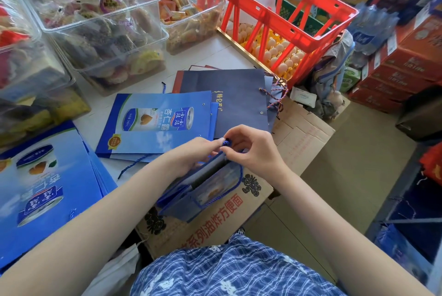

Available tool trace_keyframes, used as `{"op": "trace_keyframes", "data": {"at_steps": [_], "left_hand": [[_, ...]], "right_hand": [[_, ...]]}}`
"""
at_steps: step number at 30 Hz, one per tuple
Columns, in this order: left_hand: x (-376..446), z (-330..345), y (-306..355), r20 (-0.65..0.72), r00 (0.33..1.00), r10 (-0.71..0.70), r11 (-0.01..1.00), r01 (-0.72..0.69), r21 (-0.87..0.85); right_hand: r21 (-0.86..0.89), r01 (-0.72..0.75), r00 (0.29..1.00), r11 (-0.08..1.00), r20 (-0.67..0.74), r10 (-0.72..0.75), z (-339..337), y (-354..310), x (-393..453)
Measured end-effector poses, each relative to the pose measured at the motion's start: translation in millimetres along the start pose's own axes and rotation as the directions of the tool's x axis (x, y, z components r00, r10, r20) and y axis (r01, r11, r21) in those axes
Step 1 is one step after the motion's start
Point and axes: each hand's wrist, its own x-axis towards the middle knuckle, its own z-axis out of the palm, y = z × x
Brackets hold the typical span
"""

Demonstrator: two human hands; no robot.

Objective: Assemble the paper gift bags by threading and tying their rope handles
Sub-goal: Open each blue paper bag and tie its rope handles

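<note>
Here both hands' fingers (221, 143) pinch the blue rope (226, 143) atop the bag (210, 188) (mouth pointing away, long axis toward the person).

Rope end (226, 142) mostly hidden between fingertips of left hand (198, 152) and right hand (251, 149); can't tell if knotted. Held bag (203, 190) top edge covered by both hands, eyelets not visible there, print blurred. Flat bag stack (43, 190) cut off by left frame edge. Clear snack bins (95, 20) cut at upper left, wrapper text too small to read. Eggs (279, 54) partly behind red crate (275, 8) bars. Boxes (406, 61) at right blurred, labels unreadable. Dark bag (234, 94) gold lettering too small to read.
</note>
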Motion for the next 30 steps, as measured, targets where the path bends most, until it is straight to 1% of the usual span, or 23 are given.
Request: {"op": "trace_keyframes", "data": {"at_steps": [3,5,8,11,14,17,20,25,28,30], "left_hand": [[9.0,6.9,7.9,-0.020,0.997,-0.080,0.976,0.074,-0.205],[10.3,9.5,9.1,-0.004,0.992,-0.124,0.957,0.119,-0.263],[11.9,15.1,10.1,-0.007,0.989,-0.146,0.941,0.137,-0.308],[11.8,19.6,12.4,-0.060,0.989,-0.138,0.931,0.109,-0.349],[13.4,19.7,11.4,-0.084,0.987,-0.138,0.909,0.092,-0.407],[16.0,19.3,7.1,-0.081,0.986,-0.142,0.869,0.086,-0.487],[18.8,20.9,2.7,-0.084,0.986,-0.146,0.802,0.068,-0.594],[17.1,18.5,2.9,-0.123,0.980,-0.154,0.689,0.018,-0.725],[16.3,8.2,1.9,-0.161,0.975,-0.156,0.626,-0.028,-0.779],[15.9,4.1,-1.4,-0.161,0.975,-0.153,0.611,-0.035,-0.791]], "right_hand": [[0.005,0.049,0.999,0.999,-0.006,-0.049,4.2,0.8,-3.0],[0.037,0.050,0.998,0.998,-0.038,-0.048,2.4,2.7,-3.5],[0.013,0.058,0.998,0.998,-0.036,-0.057,-0.1,3.9,-5.7],[-0.038,0.088,0.995,0.995,-0.048,-0.090,-1.2,5.7,-8.0],[-0.167,0.120,0.990,0.979,-0.056,-0.131,-3.3,11.4,-10.0],[-0.299,0.071,0.990,0.952,-0.095,-0.104,-5.5,17.9,-14.5],[-0.426,0.040,0.990,0.904,-0.109,-0.095,-6.5,20.3,-17.4],[-0.467,-0.024,0.996,0.884,-0.088,-0.019,-11.4,21.7,-15.7],[-0.468,-0.010,0.999,0.884,-0.039,-0.009,-13.0,24.0,-16.3],[-0.475,0.014,1.000,0.880,-0.012,-0.022,-11.7,24.7,-17.4]]}}
